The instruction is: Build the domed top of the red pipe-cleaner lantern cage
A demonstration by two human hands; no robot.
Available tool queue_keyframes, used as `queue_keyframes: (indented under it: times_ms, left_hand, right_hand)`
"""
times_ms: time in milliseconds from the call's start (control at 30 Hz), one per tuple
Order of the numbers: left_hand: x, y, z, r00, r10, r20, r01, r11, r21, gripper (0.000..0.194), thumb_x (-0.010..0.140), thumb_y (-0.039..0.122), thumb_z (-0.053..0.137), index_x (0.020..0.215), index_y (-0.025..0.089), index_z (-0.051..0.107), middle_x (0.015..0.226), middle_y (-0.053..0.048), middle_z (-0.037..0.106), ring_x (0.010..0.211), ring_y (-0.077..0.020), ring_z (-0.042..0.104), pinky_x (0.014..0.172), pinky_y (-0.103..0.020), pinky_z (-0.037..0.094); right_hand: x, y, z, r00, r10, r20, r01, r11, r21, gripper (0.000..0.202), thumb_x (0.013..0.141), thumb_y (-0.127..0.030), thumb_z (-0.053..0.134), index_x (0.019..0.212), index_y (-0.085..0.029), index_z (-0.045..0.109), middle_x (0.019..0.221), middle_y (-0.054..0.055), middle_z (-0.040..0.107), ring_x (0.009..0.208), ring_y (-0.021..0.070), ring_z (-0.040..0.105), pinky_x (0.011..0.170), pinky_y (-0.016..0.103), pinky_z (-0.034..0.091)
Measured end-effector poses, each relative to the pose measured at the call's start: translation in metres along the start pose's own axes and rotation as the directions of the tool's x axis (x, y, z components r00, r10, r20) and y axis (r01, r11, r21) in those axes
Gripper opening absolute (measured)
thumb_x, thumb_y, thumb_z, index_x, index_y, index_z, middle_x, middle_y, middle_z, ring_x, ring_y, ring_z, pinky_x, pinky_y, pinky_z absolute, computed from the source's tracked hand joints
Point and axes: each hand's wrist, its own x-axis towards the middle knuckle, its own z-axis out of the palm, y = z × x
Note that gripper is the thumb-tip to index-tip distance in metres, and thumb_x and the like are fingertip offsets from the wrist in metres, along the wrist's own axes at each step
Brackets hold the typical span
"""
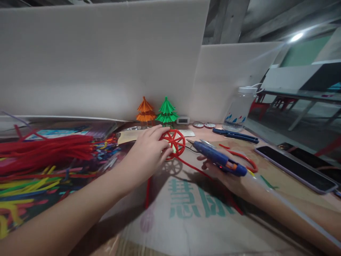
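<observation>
Near the middle of the table, my left hand (pixel 151 147) pinches the left edge of a red wheel (pixel 174 142) with spokes, made of pipe cleaner. The wheel stands upright, and a long red strand (pixel 194 166) trails from its lower edge to the right. My right hand (pixel 223 174) is wrapped round a blue glue gun (pixel 218 156). Its nozzle points left at the wheel, a short gap away from it. A white glue stick comes out of the gun's rear. Beneath both hands lies a sheet with green printed characters (pixel 197 199).
Bundles of red pipe cleaners (pixel 53 151) and loose coloured pieces (pixel 29 188) cover the left side. Orange (pixel 145 111) and green (pixel 167 112) small trees stand behind the wheel. To the right are a bottle (pixel 237 110), a blue tool (pixel 235 135), red-handled scissors (pixel 247 160) and a phone (pixel 294 169).
</observation>
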Motion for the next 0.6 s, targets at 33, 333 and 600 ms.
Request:
queue_keyframes:
  times_ms: [33,333,600]
  left_hand:
    - [0.000,0.001,0.000,1.000,0.004,0.001,-0.004,1.000,0.009,0.029,0.098,0.026,0.055,0.087,0.015,0.079,0.142,-0.017,0.062,0.131,-0.0376,0.055,0.111,-0.058,0.044]
    - [-0.001,0.006,0.000,0.999,0.019,-0.050,-0.016,0.998,0.053,0.026,0.097,0.026,0.058,0.086,0.016,0.079,0.140,-0.015,0.064,0.130,-0.0376,0.056,0.112,-0.060,0.042]
    - [-0.002,0.006,0.002,0.998,0.019,-0.055,-0.016,0.997,0.069,0.024,0.096,0.025,0.059,0.086,0.016,0.079,0.140,-0.014,0.064,0.131,-0.0374,0.056,0.113,-0.060,0.041]
  right_hand:
    - [-0.002,-0.005,0.000,0.999,0.000,0.032,0.000,1.000,-0.008,0.020,0.091,-0.041,0.059,0.098,-0.025,0.069,0.090,0.004,0.077,0.076,0.0208,0.073,0.066,0.033,0.061]
    - [0.000,0.001,-0.002,0.990,-0.005,0.141,0.016,0.997,-0.079,0.031,0.087,-0.055,0.060,0.076,-0.026,0.058,0.070,0.002,0.068,0.061,0.0193,0.064,0.053,0.033,0.052]
    - [0.000,0.004,0.003,0.978,0.026,0.205,0.009,0.986,-0.167,0.030,0.090,-0.054,0.061,0.081,-0.026,0.064,0.075,0.004,0.069,0.065,0.0217,0.065,0.056,0.037,0.055]
